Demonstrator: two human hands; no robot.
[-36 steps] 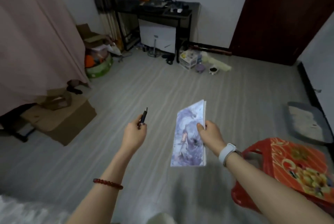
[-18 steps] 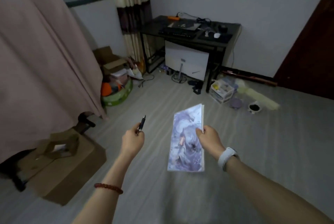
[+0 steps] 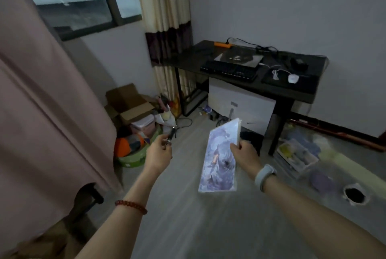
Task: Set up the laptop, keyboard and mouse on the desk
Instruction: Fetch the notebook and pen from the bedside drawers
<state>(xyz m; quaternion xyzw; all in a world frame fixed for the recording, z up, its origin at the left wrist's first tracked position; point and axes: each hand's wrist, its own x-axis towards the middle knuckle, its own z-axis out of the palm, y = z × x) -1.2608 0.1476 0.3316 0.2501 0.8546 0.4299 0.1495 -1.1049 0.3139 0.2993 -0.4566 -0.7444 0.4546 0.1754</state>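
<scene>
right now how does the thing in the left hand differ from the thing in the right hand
The left hand pinches a pen, slim and dark, tip pointing up and away. The right hand grips a notebook, broad, flat and pale with a swirly cover, held by one edge. Both are held off the floor, short of the desk.

Both hands reach forward, left hand (image 3: 157, 150) and right hand (image 3: 245, 154) each closed in a grip.
</scene>
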